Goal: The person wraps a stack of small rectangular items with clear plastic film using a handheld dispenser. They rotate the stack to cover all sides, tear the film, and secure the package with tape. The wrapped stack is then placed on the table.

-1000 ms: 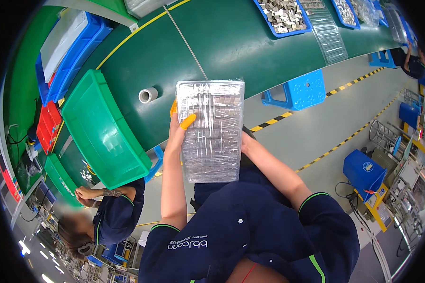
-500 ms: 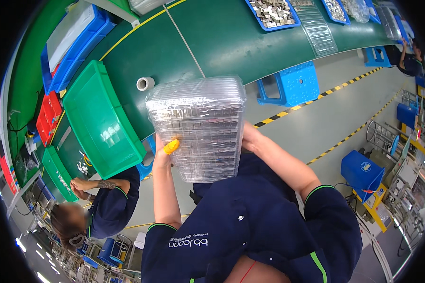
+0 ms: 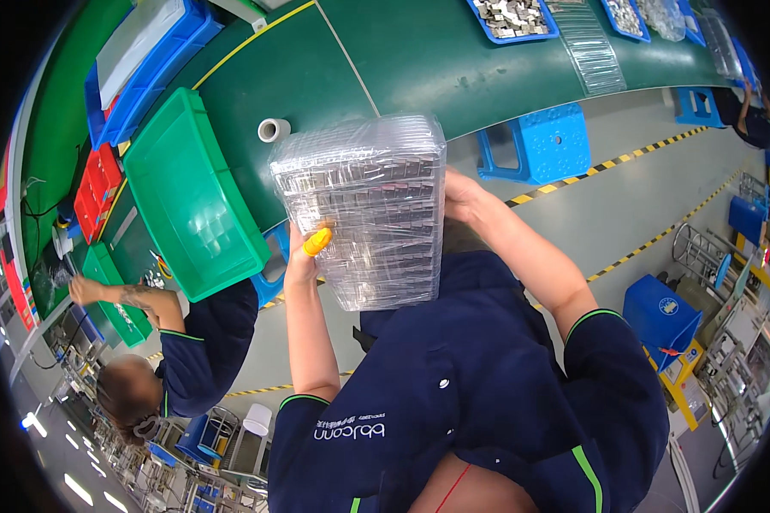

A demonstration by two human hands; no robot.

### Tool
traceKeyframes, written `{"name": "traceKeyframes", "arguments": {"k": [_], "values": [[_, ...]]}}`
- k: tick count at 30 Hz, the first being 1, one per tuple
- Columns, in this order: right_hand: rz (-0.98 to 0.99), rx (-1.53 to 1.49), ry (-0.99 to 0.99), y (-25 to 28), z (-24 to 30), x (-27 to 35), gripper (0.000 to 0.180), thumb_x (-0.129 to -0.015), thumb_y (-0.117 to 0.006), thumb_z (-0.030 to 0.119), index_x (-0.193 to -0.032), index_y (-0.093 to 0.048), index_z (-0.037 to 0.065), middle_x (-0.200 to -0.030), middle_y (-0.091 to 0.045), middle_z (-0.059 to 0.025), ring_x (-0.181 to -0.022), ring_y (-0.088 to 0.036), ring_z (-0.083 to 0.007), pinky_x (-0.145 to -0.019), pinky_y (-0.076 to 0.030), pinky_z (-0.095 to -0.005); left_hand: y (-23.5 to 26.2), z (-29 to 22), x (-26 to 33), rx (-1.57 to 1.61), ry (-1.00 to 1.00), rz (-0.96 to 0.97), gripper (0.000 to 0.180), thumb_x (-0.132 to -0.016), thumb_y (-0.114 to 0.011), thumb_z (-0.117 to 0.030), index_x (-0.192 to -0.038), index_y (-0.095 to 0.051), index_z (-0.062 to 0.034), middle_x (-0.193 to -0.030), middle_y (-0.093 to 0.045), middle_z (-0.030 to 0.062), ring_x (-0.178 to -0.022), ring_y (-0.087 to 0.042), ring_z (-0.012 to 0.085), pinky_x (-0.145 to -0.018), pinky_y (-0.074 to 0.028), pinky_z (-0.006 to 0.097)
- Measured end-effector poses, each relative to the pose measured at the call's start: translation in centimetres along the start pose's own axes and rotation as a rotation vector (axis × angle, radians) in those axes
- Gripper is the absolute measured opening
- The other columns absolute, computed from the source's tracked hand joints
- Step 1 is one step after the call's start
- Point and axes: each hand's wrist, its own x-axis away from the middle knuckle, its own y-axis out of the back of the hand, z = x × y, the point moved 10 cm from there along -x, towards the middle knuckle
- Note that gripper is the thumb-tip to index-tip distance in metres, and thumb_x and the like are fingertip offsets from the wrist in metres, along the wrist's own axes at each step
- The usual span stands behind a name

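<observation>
In the head view, we saw the wrapped package (image 3: 368, 227) between the fingers, long axis pointing forward past them, slightly leftward. The left hand (image 3: 300, 258) gripped its edge, thumb (image 3: 318, 242) in front; fingertips of the right hand (image 3: 464, 197) were hidden, so we couldn't tell their state.

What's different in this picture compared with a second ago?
The clear-wrapped stack has tilted, so its layered far end shows and its left side appears closer to the white roll. The co-worker's hand has moved leftward, beyond the small green tray. Nothing was let go: the left hand and right hand still hold the stack. The roll, large green bin and blue stool stayed put.
</observation>
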Motion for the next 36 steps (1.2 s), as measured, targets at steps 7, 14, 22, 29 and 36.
{"name": "traceKeyframes", "arguments": {"k": [7,14,22,29,36], "values": [[-0.145,0.175,0.071,2.0,4.0,-2.0,0.028,-0.083,-0.056,0.018,-0.106,-0.057,0.001,-0.101,-0.060,-0.0079,-0.090,-0.057,-0.0152,-0.078,-0.046,-0.0286,-2.2,-0.5,-0.7,0.045,0.012,0.015,0.066,-0.068,-0.067,-0.015,-0.125,-0.035,-0.0032,-0.113,-0.051,0.0101,-0.100,-0.054,0.0199,-0.085,-0.044,0.033],[-0.084,0.128,0.189,0.7,8.1,-2.2,0.030,-0.083,-0.057,0.017,-0.106,-0.056,-0.001,-0.100,-0.061,-0.0101,-0.088,-0.060,-0.0171,-0.076,-0.049,-0.0299,-2.8,0.1,-1.1,0.025,0.025,-0.003,0.070,-0.067,-0.068,-0.017,-0.127,-0.034,-0.0037,-0.114,-0.050,0.0126,-0.101,-0.054,0.0222,-0.087,-0.044,0.036],[-0.201,0.248,0.345,1.8,14.8,-3.0,0.034,-0.076,-0.063,0.019,-0.107,-0.060,0.005,-0.101,-0.061,-0.0051,-0.094,-0.054,-0.0151,-0.077,-0.042,-0.0280,-4.2,0.3,-1.9,-0.026,0.049,0.039,0.075,-0.066,-0.069,-0.018,-0.129,-0.030,-0.0046,-0.115,-0.050,0.0135,-0.104,-0.053,0.0237,-0.087,-0.044,0.037],[-0.329,0.569,0.388,0.4,17.8,-0.6,0.034,-0.073,-0.068,0.035,-0.098,-0.065,0.012,-0.093,-0.058,0.0016,-0.082,-0.045,-0.0084,-0.070,-0.029,-0.0221,-3.9,0.8,-2.1,-0.056,0.058,0.025,0.078,-0.064,-0.069,-0.020,-0.130,-0.030,-0.0052,-0.116,-0.050,0.0138,-0.104,-0.053,0.0239,-0.088,-0.044,0.037],[-0.351,0.623,0.417,0.8,19.5,0.2,0.032,-0.070,-0.070,0.035,-0.091,-0.066,0.012,-0.086,-0.056,0.0033,-0.076,-0.039,-0.0081,-0.070,-0.026,-0.0228,-4.1,0.4,-1.9,-0.052,0.038,0.053,0.077,-0.064,-0.070,-0.020,-0.128,-0.032,-0.0033,-0.114,-0.051,0.0148,-0.102,-0.054,0.0239,-0.088,-0.044,0.038]]}}
